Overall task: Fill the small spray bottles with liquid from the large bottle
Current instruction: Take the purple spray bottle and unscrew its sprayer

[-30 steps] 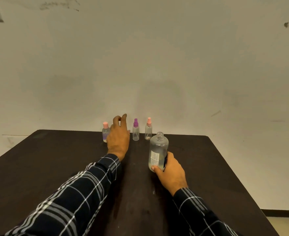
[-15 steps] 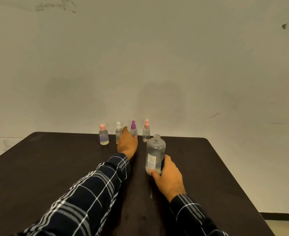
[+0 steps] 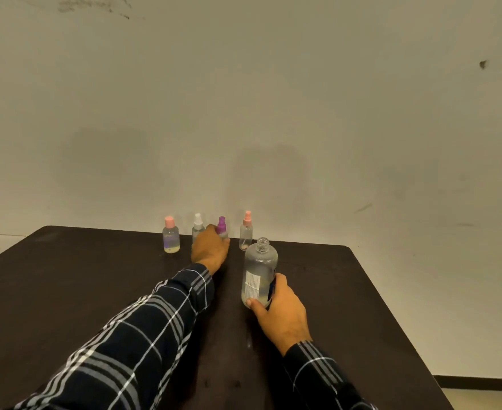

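A large clear bottle (image 3: 258, 272) with an open neck and a white label stands upright on the dark table (image 3: 66, 291). My right hand (image 3: 279, 315) grips its lower part. Along the far edge stand several small bottles: a pink-capped one (image 3: 171, 239), a white-topped spray bottle (image 3: 197, 227), a purple-topped spray bottle (image 3: 222, 226) and a pink-topped spray bottle (image 3: 246, 233). My left hand (image 3: 210, 248) is curled round the body of the purple-topped bottle, hiding most of it.
A plain wall rises right behind the row of small bottles. The table's right edge runs down from the far right corner (image 3: 347, 248), with floor (image 3: 486, 400) beyond it at the lower right.
My left hand moved right from the white-topped bottle to the purple-topped one and closed round it. The right hand kept its hold on the large bottle.
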